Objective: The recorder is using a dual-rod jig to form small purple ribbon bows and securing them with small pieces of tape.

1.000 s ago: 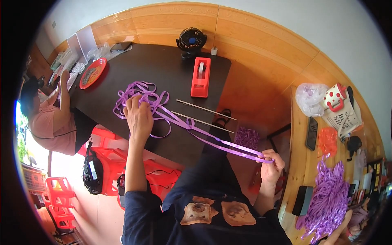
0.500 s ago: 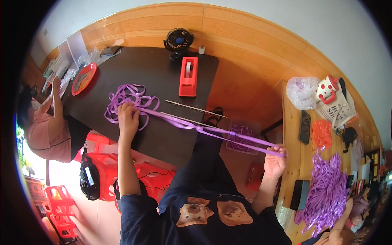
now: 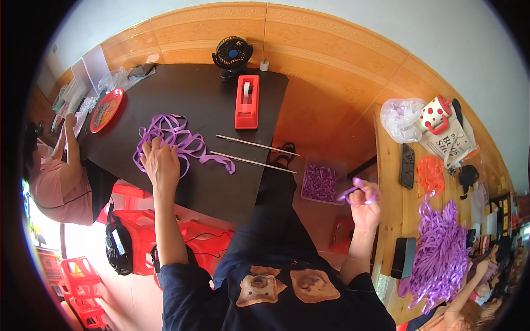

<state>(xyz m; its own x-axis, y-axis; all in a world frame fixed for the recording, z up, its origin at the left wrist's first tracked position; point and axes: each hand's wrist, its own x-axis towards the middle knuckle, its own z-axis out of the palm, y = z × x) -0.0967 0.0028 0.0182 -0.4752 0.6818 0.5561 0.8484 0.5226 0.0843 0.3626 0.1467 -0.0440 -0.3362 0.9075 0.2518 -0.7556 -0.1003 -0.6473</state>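
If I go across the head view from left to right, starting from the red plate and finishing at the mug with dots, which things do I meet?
Red plate, left hand, red tape dispenser, ribbon-filled clear plastic box, right hand, black smartphone, red-dotted white mug.

The ribbon [image 3: 190, 150] in front of you is purple, glossy in places, against a near-black worktop [image 3: 226, 201]. Your two sticks [image 3: 259, 145] are silvery white, faintly twisted in pattern. You have a bright red tape dispenser [image 3: 247, 117] with a white roll, and a black fan [image 3: 232, 53] with a blue hub. Your navy T-shirt [image 3: 221, 300] carries tan and brown animal-face prints. To your left, the plate [image 3: 117, 97] has an orange-red rim, and the stools [image 3: 135, 220] are red. To your right, a honey-coloured, wood-grained table [image 3: 389, 215] bears a white mug [image 3: 434, 114] with red dots and handle, an orange bag [image 3: 430, 174] and a purple heap [image 3: 439, 248].
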